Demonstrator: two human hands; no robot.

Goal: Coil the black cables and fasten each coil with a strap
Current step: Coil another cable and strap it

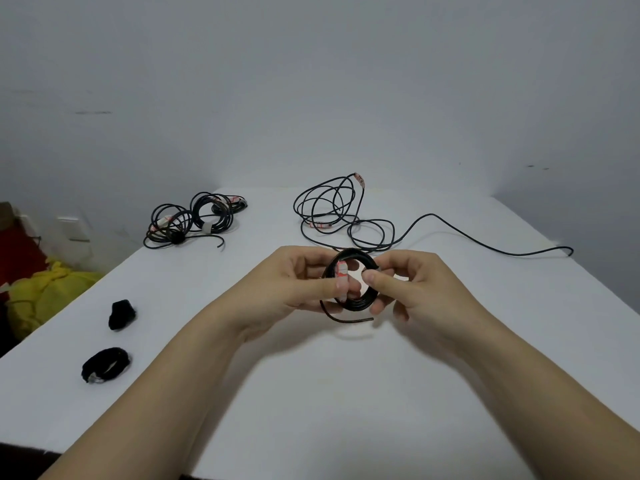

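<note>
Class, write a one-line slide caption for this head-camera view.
Left hand and right hand hold a black cable coil over the table, straps lying nearby.

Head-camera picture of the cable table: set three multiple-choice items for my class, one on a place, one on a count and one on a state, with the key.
1. Where on the table does the uncoiled cable lie?
A. far side, right of centre
B. near left corner
C. under the yellow bag

2. How many black straps lie on the table's left side?
A. one
B. two
C. four

3. What is the state of the small coil?
A. lying untouched on the table
B. gripped by the left hand and the right hand
C. hanging from the wall

Key:
1 A: its loops sprawl at the far side and one end trails right.
2 B: a near strap lies in front of the other.
3 B: fingers of both hands curl round it.
</note>
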